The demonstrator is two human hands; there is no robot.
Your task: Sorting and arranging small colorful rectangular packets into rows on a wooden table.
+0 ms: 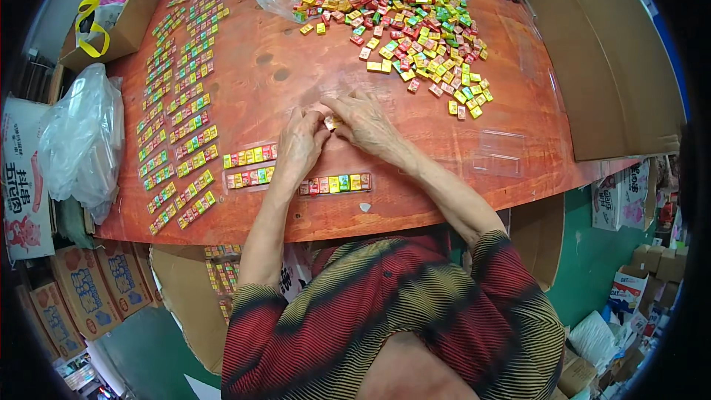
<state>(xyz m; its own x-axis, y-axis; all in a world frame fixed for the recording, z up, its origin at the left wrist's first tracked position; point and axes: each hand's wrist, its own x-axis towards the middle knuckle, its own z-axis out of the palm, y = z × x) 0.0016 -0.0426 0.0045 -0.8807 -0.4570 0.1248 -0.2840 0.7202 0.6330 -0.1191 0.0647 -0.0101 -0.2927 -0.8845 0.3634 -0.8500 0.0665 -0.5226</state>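
Observation:
Both my hands meet over the middle of the table, fingertips almost touching. My left hand [299, 142] is closed, its thumb and fingers pinching a small coloured box [331, 124]. The fingers of my right hand [363, 120] curl onto the same box from the other side and hide part of it. Just below my hands lies a row of small boxes [337, 184] in a clear tray. More rows [250, 155] sit left of it, partly behind my left wrist.
A big heap of loose small boxes [400, 7] covers the far side. Many filled rows [196, 118] line the left. Empty clear trays [498, 163] lie at right, beside a tall cardboard box [600, 59]. A plastic bag [83, 133] hangs at the left edge.

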